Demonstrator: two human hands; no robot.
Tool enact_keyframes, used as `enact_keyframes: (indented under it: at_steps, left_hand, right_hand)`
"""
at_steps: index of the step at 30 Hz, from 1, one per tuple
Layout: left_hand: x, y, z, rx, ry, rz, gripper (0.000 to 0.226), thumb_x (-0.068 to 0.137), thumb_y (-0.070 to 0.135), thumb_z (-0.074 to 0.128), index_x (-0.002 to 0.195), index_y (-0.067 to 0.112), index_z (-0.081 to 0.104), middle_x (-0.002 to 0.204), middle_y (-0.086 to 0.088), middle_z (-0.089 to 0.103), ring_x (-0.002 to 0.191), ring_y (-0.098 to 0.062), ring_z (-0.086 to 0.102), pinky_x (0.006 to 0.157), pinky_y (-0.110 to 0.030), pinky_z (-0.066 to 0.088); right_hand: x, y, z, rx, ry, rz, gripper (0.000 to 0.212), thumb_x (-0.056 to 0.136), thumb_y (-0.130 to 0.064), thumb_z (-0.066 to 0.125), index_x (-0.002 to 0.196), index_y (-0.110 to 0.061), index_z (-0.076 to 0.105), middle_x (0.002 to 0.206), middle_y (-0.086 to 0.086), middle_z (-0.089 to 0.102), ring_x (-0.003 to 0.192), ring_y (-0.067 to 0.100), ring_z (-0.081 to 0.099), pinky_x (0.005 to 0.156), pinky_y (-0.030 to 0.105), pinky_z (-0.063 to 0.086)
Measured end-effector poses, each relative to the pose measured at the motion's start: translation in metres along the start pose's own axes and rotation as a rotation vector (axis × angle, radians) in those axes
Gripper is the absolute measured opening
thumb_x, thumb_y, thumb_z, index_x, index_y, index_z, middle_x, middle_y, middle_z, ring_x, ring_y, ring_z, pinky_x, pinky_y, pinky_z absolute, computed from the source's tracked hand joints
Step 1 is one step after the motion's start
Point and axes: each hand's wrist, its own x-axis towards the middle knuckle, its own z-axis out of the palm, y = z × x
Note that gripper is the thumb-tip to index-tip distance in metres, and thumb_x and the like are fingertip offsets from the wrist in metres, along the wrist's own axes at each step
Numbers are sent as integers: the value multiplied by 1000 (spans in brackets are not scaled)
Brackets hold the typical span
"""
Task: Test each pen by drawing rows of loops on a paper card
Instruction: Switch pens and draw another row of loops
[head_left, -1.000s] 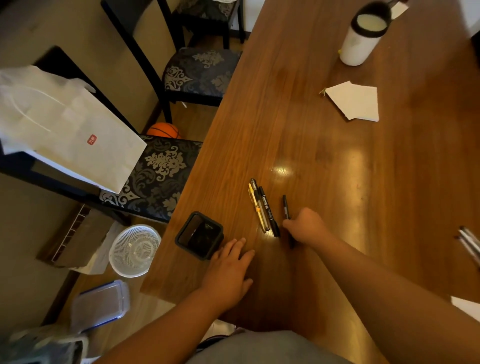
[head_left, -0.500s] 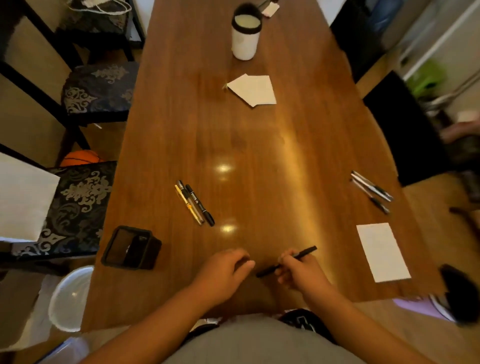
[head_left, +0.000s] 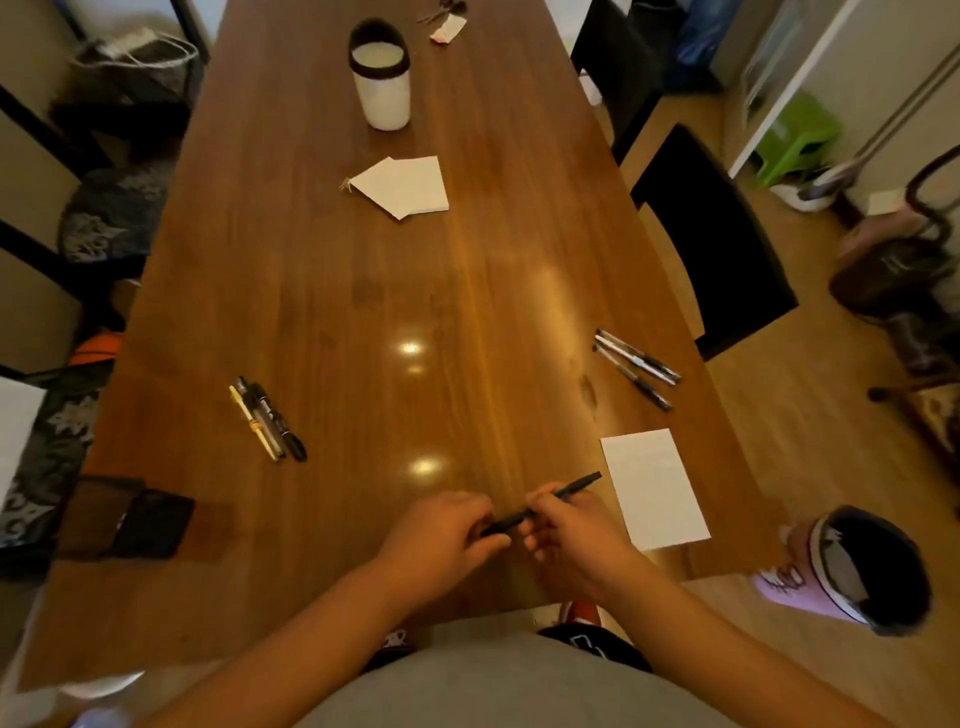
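A thin black pen (head_left: 569, 488) is held between both hands above the table's near edge. My right hand (head_left: 569, 540) grips its middle, and my left hand (head_left: 441, 540) pinches its near end. The pen's far end points right, toward a blank white paper card (head_left: 654, 488) lying flat on the table. Three pens (head_left: 267, 418) lie side by side at the left. Another group of pens (head_left: 636, 366) lies near the right edge, beyond the card.
A black mesh pen holder (head_left: 132, 519) lies on its side at the near left. Folded white paper (head_left: 405, 184) and a white cup with a dark rim (head_left: 382, 78) sit farther up the wooden table (head_left: 467, 291). Chairs stand on both sides.
My right hand lifted the black pen from beside the left group and carried it to the near middle. My left hand has closed on the pen's near end. The view swung right.
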Motion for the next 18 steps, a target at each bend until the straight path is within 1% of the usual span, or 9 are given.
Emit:
enact_keyframes:
  at_steps: [2, 4, 6, 8, 11, 12, 14, 15, 18]
  left_hand:
    - [13, 21, 13, 3, -1, -29, 23, 88, 50, 58, 80, 30, 49, 77, 13, 50, 71, -8, 48, 61, -27, 37]
    - [27, 42, 28, 15, 4, -68, 23, 90, 49, 56, 83, 27, 52, 80, 8, 55, 72, -11, 50, 61, -29, 36]
    - [38, 63, 46, -6, 7, -112, 22, 92, 47, 54, 86, 26, 53, 77, 10, 54, 69, -9, 49, 59, -28, 32]
    - [48, 83, 63, -60, 4, -147, 19, 94, 44, 54, 81, 32, 48, 69, 14, 48, 65, -6, 47, 58, -25, 30]
    - [60, 109, 82, -153, 1, -202, 16, 94, 41, 55, 79, 39, 50, 68, 15, 51, 63, -2, 51, 56, -19, 35]
    - [62, 117, 86, -182, 5, -219, 15, 95, 40, 55, 80, 38, 52, 69, 14, 54, 65, -2, 53, 57, -19, 37]
    - [66, 130, 93, -238, 6, -259, 15, 96, 39, 54, 82, 33, 58, 73, 11, 58, 67, -5, 55, 61, -26, 44]
    - [65, 135, 95, -275, -1, -279, 16, 96, 39, 53, 82, 34, 58, 73, 10, 59, 68, -6, 56, 62, -27, 45]
    - [62, 151, 99, -408, -17, -334, 20, 98, 40, 49, 81, 35, 59, 74, 6, 61, 68, -6, 58, 63, -25, 48]
  right_hand:
    - [1, -3, -28, -9, -44, 13, 11, 96, -17, 58, 90, -8, 61, 66, 10, 66, 56, 18, 62, 52, 27, 50]
    - [3, -6, -57, -31, -85, 22, 12, 97, -18, 57, 90, -9, 63, 68, 10, 67, 58, 18, 63, 53, 26, 50]
    - [4, -8, -85, -51, -127, 29, 13, 97, -20, 57, 91, -10, 64, 71, 10, 68, 60, 17, 63, 54, 26, 51]
    - [4, -12, -111, -73, -165, 40, 15, 97, -22, 57, 94, -9, 65, 72, 9, 68, 62, 16, 64, 56, 25, 51]
    - [4, -17, -144, -107, -204, 53, 19, 97, -26, 59, 96, -9, 65, 74, 8, 69, 63, 15, 64, 59, 26, 52]
    - [3, -17, -152, -109, -212, 58, 20, 96, -28, 60, 96, -8, 65, 74, 8, 69, 64, 15, 64, 59, 26, 52]
    - [1, -18, -168, -107, -229, 60, 22, 96, -28, 61, 97, -6, 65, 75, 8, 69, 63, 15, 64, 58, 25, 51]
    - [0, -19, -174, -106, -238, 58, 22, 96, -27, 61, 97, -5, 65, 75, 9, 69, 63, 15, 64, 57, 24, 51]
    - [-1, -20, -188, -107, -284, 51, 21, 95, -26, 62, 91, -6, 66, 74, 10, 68, 62, 15, 63, 56, 23, 51]
